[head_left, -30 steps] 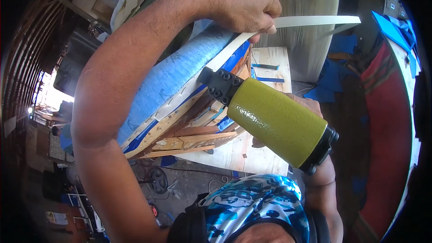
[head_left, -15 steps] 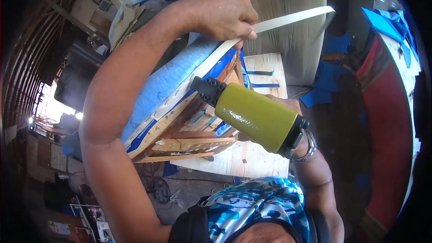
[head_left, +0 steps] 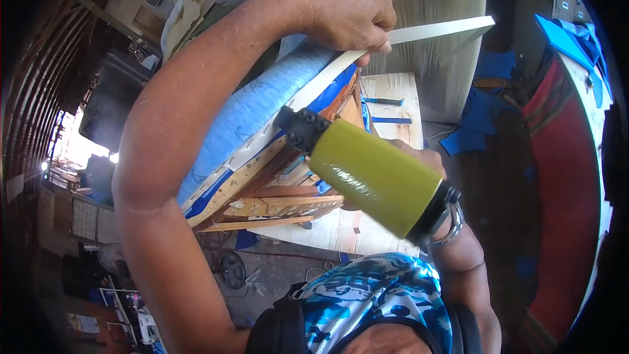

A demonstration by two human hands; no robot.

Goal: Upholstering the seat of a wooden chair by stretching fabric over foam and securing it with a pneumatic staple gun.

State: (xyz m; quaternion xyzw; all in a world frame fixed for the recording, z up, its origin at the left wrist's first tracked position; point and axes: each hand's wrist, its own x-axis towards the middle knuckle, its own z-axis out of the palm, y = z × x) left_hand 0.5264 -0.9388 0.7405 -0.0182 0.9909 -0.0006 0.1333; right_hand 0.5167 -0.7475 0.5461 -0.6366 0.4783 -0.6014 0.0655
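Note:
Near the top middle, my left hand (head_left: pixel 357 16) pinches a narrow white strip (head_left: pixel 445 30). Its free end sticks out to the right and bends down; the other part runs along the edge of a light-blue padded piece (head_left: pixel 259 110). Staples show along the strip's lower stretch. My right hand (head_left: pixel 422 157), partly hidden, is closed round a staple gun (head_left: pixel 375 178) with a yellow-green body. The gun's black nose reaches the strip at the padded edge; whether it touches cannot be seen. Below the padding is a wooden furniture frame (head_left: pixel 282 208) with dark-blue cloth at its edge.
Under the frame stands a pale wooden board (head_left: pixel 331 239), with a blue-handled tool (head_left: pixel 383 101) on it. A large plastic-wrapped panel (head_left: pixel 432 72) rises behind. Blue cloth scraps (head_left: pixel 475 134) lie on the floor, and a red cloth (head_left: pixel 567 210) hangs at right.
My left hand has shifted a little right and up with the strip, whose free end now reaches farther right. The staple gun has tilted slightly, its nose staying by the padded edge.

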